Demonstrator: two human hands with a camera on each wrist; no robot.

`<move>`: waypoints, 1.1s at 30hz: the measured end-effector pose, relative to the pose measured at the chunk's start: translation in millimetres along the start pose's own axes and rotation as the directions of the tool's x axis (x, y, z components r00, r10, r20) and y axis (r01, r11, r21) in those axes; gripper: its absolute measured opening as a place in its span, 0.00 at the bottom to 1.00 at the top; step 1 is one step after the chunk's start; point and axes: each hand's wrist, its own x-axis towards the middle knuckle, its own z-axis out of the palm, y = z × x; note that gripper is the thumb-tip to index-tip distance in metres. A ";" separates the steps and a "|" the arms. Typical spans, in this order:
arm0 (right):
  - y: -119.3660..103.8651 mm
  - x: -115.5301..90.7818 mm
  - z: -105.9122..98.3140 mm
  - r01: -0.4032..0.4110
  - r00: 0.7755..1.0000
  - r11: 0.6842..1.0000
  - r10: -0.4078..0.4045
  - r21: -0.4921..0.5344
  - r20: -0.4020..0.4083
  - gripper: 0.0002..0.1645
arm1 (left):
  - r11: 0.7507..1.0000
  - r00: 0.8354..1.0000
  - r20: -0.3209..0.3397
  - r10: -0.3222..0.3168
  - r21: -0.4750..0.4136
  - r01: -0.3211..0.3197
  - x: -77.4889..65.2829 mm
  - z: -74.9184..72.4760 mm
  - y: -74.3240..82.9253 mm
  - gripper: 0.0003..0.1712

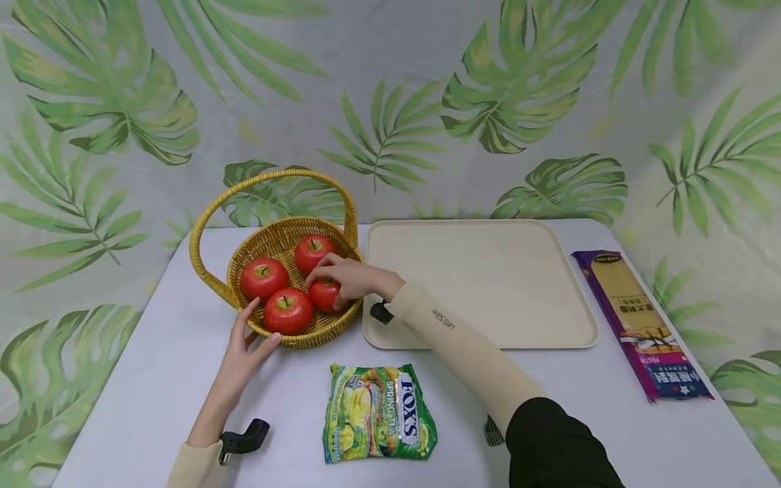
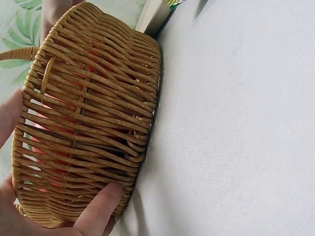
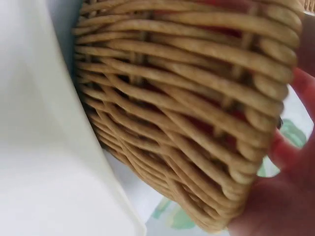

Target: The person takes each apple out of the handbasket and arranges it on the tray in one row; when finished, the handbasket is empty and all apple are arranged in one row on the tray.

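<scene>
A wicker basket (image 1: 326,333) with a tall arched handle stands at the left of the table with red apples (image 1: 288,311) in it. My right hand (image 1: 349,276) reaches over the basket's right rim, fingers and thumb curled round the apple (image 1: 323,295) nearest that side. In the right wrist view the woven wall (image 3: 182,98) fills the middle, and part of the hand shows at the right edge. At the basket's front left, my left hand (image 1: 241,352) holds the rim. The left wrist view has one finger (image 2: 101,209) lying along the outside of the weave.
Right of the basket lies a beige tray (image 1: 476,285), its edge close to the wicker. A green FOX'S candy bag (image 1: 379,413) lies in front, between the forearms. A long purple and gold packet (image 1: 641,325) lies along the table's right edge. Behind hangs a leaf-print cloth (image 1: 403,135).
</scene>
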 end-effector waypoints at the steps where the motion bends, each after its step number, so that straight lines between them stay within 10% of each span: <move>1: 0.1 -0.5 0.7 0.006 1.000 1.000 -0.006 -0.001 -0.015 0.33 | 1.000 1.000 0.000 -0.001 0.000 0.001 -0.1 0.0 0.2 0.45; 23: 14.7 -57.5 -21.6 0.202 0.933 0.898 -0.054 0.392 -0.357 0.37 | 1.000 1.000 -0.002 0.000 0.014 0.000 -1.5 2.5 4.6 0.44; 33: 63.3 -91.9 -25.1 0.141 0.833 0.891 0.129 0.432 -0.538 0.37 | 1.000 1.000 -0.001 -0.004 0.009 0.004 -1.9 1.7 3.4 0.45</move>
